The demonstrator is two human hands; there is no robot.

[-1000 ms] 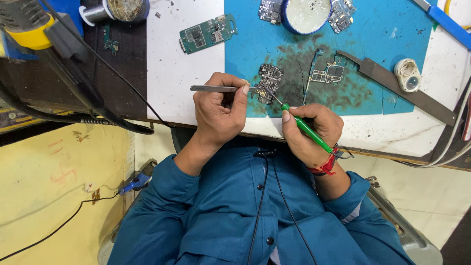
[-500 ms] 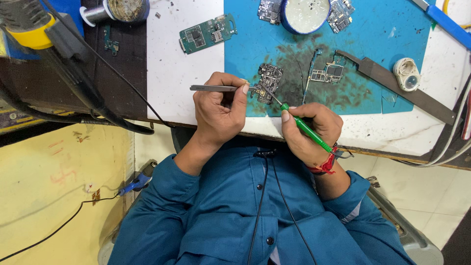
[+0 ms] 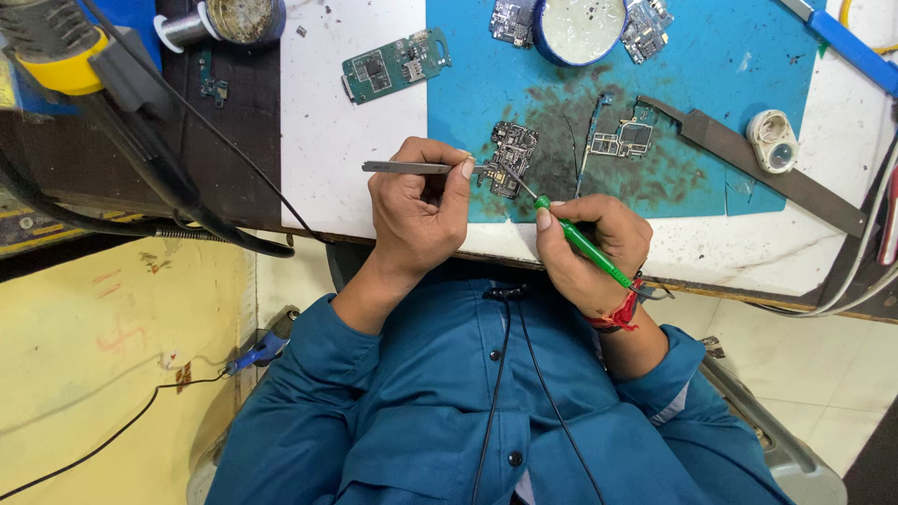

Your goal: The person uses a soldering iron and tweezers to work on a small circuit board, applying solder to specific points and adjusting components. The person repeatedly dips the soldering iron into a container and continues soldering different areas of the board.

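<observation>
Two hands (image 3: 505,220) over dark board (image 3: 512,156)

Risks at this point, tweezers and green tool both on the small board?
1. The small circuit board looks held only by the tweezers in the left hand; it may shift under the green-handled tool.
2. The right hand works near the mat's front edge, so loosened parts might drop off the bench.

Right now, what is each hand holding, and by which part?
Left hand grips metal tweezers near mid-shaft; right hand holds a green-handled tool pen-style along its handle.
</observation>
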